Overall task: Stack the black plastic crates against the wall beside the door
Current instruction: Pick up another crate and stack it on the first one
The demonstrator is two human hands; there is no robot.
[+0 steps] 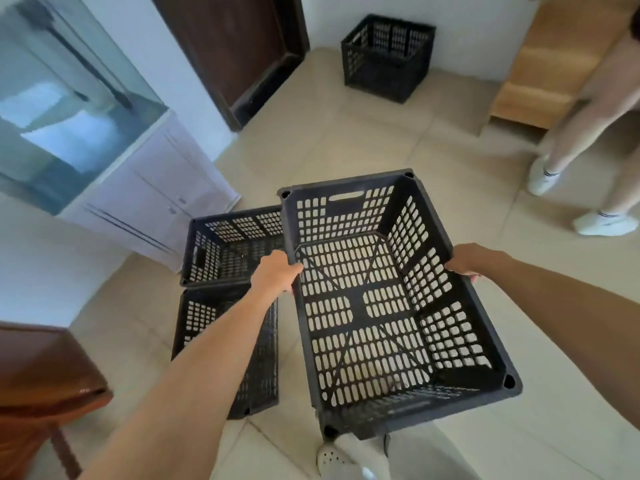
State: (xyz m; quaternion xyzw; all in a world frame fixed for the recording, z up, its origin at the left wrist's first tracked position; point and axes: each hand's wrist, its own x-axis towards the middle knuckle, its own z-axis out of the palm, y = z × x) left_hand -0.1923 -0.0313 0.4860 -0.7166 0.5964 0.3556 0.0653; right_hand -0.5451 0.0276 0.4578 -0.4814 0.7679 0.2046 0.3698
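Observation:
I hold an empty black perforated crate [381,306] in the air in front of me, open side up. My left hand [275,271] grips its left rim and my right hand [465,259] grips its right rim. Two more black crates rest on the tiled floor to the left: one [225,251] beside the white cabinet, the other [252,368] nearer me, partly hidden behind my left forearm. A stack of black crates [386,58] stands against the far wall, just right of the dark brown door [225,46].
A white cabinet [152,202] with a glass tank on top stands at the left. Another person's legs [588,150] are at the right, near a wooden unit [540,64]. A brown wooden piece of furniture [41,375] sits at the lower left. Open floor lies ahead.

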